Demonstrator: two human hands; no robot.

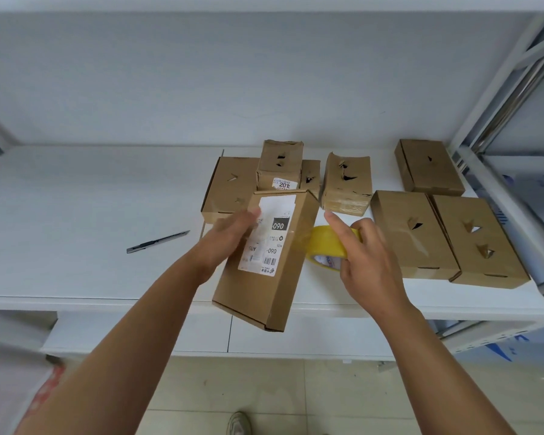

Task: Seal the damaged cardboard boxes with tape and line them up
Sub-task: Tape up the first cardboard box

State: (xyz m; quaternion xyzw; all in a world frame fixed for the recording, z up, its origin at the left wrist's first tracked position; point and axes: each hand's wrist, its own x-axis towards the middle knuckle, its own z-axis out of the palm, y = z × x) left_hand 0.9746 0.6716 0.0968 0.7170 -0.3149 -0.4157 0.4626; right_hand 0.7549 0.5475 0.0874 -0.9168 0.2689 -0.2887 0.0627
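Knife (157,242) lies flat on the white shelf (76,221), well left of everything else, nothing touching it.

My left hand (230,238) presses on the labelled box (266,262), fingers mostly straight across the white label's left edge; can't tell if the thumb wraps underneath. That box is tilted, near end hanging past the shelf's front edge.

Behind it: a flat box (230,186) with torn holes, then a small box (280,158) stacked higher, with another box (310,177) partly hidden behind it. Next right, a squat box (346,183) with a ripped top, standing alone.

My right hand (363,255) grips the yellow tape roll (327,246), fingers curled round its rim, index finger pointing out toward the back. A clear strip of tape runs from the roll onto the labelled box's top face.

Right of the roll, two flat boxes touching side by side: the inner one (412,233) with one tear, the outer one (481,243) with two. Behind them, apart, a single box (427,166) near the rack upright (496,120).
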